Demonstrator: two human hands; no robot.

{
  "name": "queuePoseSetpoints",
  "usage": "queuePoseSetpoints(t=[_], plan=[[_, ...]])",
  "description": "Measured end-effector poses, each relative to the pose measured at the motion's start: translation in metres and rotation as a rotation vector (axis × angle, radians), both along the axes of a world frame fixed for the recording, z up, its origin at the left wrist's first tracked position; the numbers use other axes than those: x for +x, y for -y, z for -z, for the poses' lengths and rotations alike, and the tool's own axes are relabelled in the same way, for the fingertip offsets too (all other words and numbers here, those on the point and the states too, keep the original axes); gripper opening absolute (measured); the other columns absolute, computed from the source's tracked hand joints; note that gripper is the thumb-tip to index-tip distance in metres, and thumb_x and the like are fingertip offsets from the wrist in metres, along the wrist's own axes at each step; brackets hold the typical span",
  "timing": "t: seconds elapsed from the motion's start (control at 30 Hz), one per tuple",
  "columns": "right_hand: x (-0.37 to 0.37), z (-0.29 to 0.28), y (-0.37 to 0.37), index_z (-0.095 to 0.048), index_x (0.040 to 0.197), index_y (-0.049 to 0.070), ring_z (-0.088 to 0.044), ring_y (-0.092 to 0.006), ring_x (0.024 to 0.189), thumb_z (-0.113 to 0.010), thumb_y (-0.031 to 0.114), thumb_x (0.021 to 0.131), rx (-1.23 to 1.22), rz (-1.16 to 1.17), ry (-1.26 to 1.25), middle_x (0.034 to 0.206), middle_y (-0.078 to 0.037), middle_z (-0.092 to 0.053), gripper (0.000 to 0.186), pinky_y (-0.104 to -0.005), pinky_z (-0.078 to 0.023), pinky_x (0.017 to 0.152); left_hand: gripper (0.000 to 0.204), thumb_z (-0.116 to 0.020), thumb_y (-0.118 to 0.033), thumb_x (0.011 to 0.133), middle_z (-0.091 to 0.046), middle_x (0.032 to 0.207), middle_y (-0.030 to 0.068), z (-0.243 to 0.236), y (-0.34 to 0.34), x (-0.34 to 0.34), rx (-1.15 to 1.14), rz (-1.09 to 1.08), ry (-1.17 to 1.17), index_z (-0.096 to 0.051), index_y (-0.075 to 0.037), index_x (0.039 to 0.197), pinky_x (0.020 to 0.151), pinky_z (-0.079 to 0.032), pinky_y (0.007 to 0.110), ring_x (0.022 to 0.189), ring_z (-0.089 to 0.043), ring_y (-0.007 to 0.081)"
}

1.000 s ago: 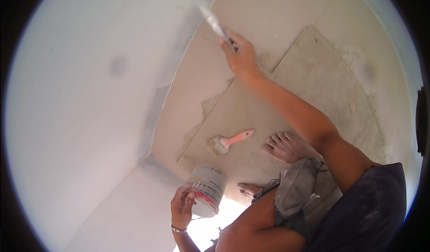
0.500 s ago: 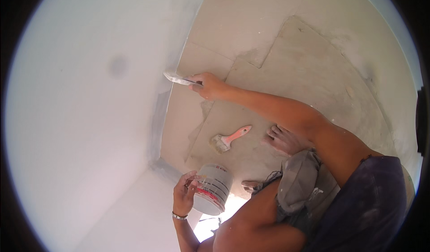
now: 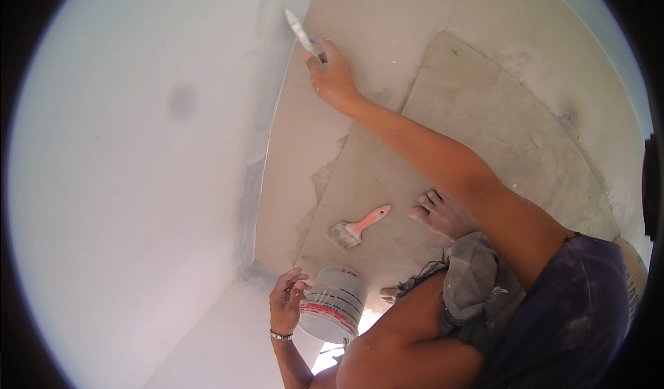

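Note:
My right hand is closed around a paintbrush, seen nearly edge-on and coated whitish-grey. Its tip lies over a grey painted band along the foot of the white wall; whether it touches is hard to tell. Low in the view, my left hand has loosely curled fingers, with the thumb apart from them and nothing visible in between. Beside its fingertips is a pale bucket with dark lines and a red stripe. A second paintbrush, wide and with a pink-red handle, lies flat on the floor.
The white wall fills the left side and meets another wall at a lower corner. Patchy grey-beige mortar covers the floor, with a stepped edge. My bare foot and bent knee are close to the bucket.
My right hand has carried its paintbrush farther up along the wall's foot, and the brush has turned to point up and away. My left hand has shifted slightly off the bucket's side.

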State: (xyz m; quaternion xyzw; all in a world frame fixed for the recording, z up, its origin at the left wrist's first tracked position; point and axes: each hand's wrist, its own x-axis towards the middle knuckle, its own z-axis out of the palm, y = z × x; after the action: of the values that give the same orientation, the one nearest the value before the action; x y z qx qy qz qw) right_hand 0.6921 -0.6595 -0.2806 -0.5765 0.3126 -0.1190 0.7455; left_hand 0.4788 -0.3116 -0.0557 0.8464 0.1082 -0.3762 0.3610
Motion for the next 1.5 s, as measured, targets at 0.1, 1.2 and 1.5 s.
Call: queuePoseSetpoints(t=[0.1, 1.2, 1.5], plan=[[0.013, 0.013, -0.019, -0.055, 0.147, 0.007, -0.053, -0.0164, 0.067, -0.061, 0.025, 0.105, -0.140, 0.030, 0.035, 0.081, -0.006, -0.060, 0.047, -0.0361, -0.045, 0.063, 0.038, -0.066, -0.017, 0.106, -0.071, 0.119, 0.0125, 0.000, -0.001, 0.002, -0.007, -0.019, -0.029, -0.058, 0.001, 0.138, 0.074, -0.054, 0.027, 0.095, -0.070, 0.0167], [0.000, -0.029, 0.044, -0.049, 0.137, 0.008, -0.051, -0.0142, 0.071, -0.064, 0.026, 0.105, 0.710, -0.017, 0.019, 0.094, -0.005, -0.052, 0.040, -0.0280, -0.040, 0.051, 0.038, -0.064, -0.018, 0.106, -0.071, 0.118, 0.0126, -0.014, 0.004, 0.006, -0.075, -0.108, -0.030, -0.057, 0.001, 0.138, 0.079, -0.056, 0.029, 0.099, -0.071, 0.0193], [-0.029, -0.017, -0.012, -0.056, 0.120, 0.003, -0.052, -0.0150, 0.066, -0.064, 0.016, 0.103, 1.222, -0.483, -0.331, 0.095, -0.009, -0.057, 0.023, -0.0243, -0.034, 0.044, 0.038, -0.065, -0.018, 0.106, -0.071, 0.118, 0.0129, -0.008, 0.002, 0.007, -0.097, -0.107, -0.031, -0.057, 0.002, 0.138, 0.082, -0.056, 0.030, 0.100, -0.071, 0.0196]])
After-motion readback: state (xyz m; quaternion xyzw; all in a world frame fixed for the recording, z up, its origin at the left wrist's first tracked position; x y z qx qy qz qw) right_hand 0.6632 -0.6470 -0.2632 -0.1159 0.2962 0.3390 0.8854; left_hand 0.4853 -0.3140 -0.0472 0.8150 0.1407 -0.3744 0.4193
